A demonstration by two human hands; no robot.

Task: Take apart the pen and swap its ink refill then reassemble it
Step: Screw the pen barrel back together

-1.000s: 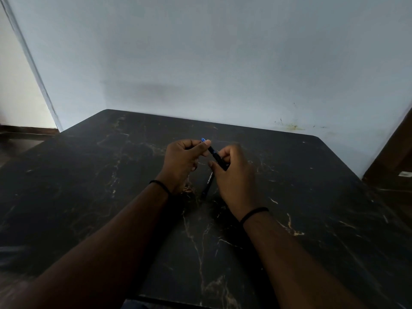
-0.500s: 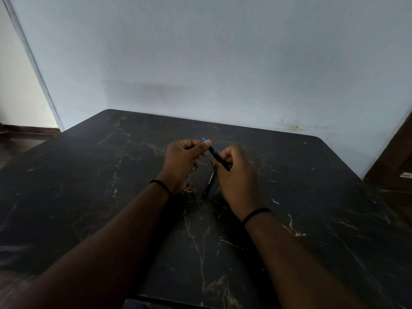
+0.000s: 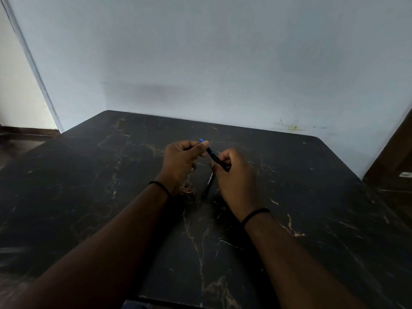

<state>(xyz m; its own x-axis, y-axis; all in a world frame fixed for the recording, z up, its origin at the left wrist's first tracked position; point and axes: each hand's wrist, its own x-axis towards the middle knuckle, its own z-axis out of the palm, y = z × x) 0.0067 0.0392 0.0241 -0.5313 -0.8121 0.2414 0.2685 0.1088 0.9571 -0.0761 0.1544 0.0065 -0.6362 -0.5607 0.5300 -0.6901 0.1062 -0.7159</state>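
Observation:
A black pen (image 3: 214,156) with a blue end is held between both hands above the middle of the dark marbled table (image 3: 312,197). My left hand (image 3: 181,162) pinches its blue end between thumb and fingers. My right hand (image 3: 234,175) curls its fingers around the pen's lower part. A second black pen (image 3: 208,182) with white lettering lies on the table just below, between the two hands, partly hidden by my right hand.
The table stands against a pale blue wall (image 3: 223,63). A dark wooden piece of furniture (image 3: 394,157) stands at the right. A doorway and floor show at the far left. Each wrist wears a black band.
Both hands have stayed nearly still on the pen; my right hand has shifted slightly along the barrel.

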